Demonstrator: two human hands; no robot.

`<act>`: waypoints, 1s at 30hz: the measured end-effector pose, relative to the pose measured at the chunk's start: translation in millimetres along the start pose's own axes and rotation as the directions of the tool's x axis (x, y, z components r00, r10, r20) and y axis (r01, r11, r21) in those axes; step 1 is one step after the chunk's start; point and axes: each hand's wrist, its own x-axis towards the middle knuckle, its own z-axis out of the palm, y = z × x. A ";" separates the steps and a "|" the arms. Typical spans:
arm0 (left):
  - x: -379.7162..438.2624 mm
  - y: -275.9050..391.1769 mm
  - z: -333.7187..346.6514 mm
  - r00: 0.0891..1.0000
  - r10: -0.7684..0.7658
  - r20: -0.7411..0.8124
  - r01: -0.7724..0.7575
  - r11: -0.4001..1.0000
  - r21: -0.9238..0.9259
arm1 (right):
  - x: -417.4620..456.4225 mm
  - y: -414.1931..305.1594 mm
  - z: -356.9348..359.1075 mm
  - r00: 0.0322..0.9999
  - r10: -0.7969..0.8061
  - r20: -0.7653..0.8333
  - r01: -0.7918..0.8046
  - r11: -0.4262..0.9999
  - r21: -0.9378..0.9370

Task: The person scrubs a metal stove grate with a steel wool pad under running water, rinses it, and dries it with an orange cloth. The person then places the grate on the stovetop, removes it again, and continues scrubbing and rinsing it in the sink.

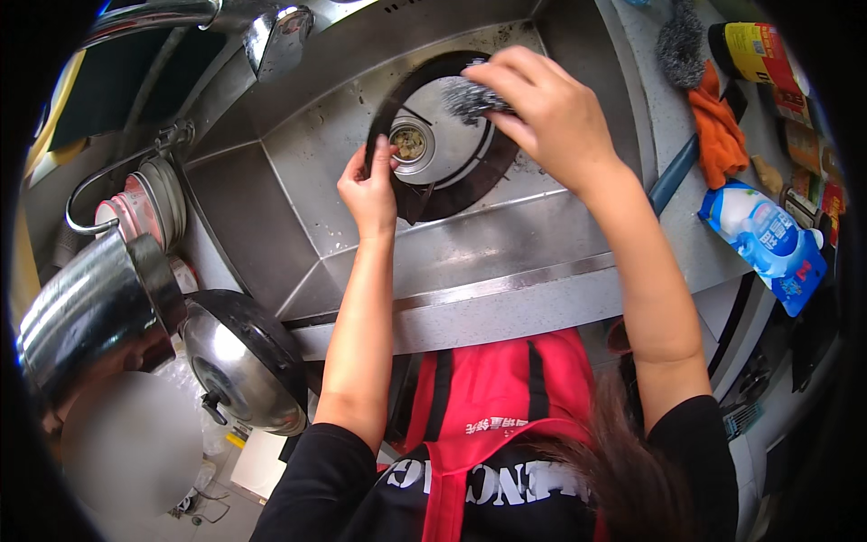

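My left hand (371, 193) grips the left side of a black ring (467, 196), which looks like a gas-stove ring, with the thumb over its rim. The ring is tilted above the floor of a stainless steel sink (271, 210), and small prongs show inside it. Pinched in the fingers of my right hand (559, 125) is a steel wool scourer (473, 100), held over the ring's upper right part. Whether the scourer touches the ring cannot be told. Through the ring's opening a drain strainer (410, 144) with food scraps shows. Dark specks lie on the sink floor.
A chrome faucet (278, 40) juts in at upper left. Stacked bowls (152, 200), a steel pot (88, 318) and a lidded wok (237, 366) stand left. On the right counter lie another scourer (679, 47), an orange cloth (718, 135), a blue handle (675, 173) and a detergent pouch (765, 237).
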 end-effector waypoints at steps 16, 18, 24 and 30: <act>-40.4 51.6 31.0 0.941 -0.253 -0.223 0.091 0.827 -0.555 | -84.8 -41.5 33.1 0.928 0.366 -0.064 -0.366 0.930 0.012; -39.8 57.0 29.7 0.943 -0.270 -0.194 0.109 0.801 -0.588 | -81.4 -30.4 49.5 0.888 0.451 -0.088 -0.455 0.890 -0.026; -32.5 71.0 35.9 0.962 -0.124 -0.244 -0.009 0.877 -0.480 | -81.7 -72.5 74.3 0.779 0.621 0.087 -0.591 0.679 0.436; -35.7 79.6 34.9 0.978 -0.109 -0.176 0.002 0.855 -0.519 | -57.1 -25.7 67.7 0.795 0.605 -0.041 -0.566 0.765 0.308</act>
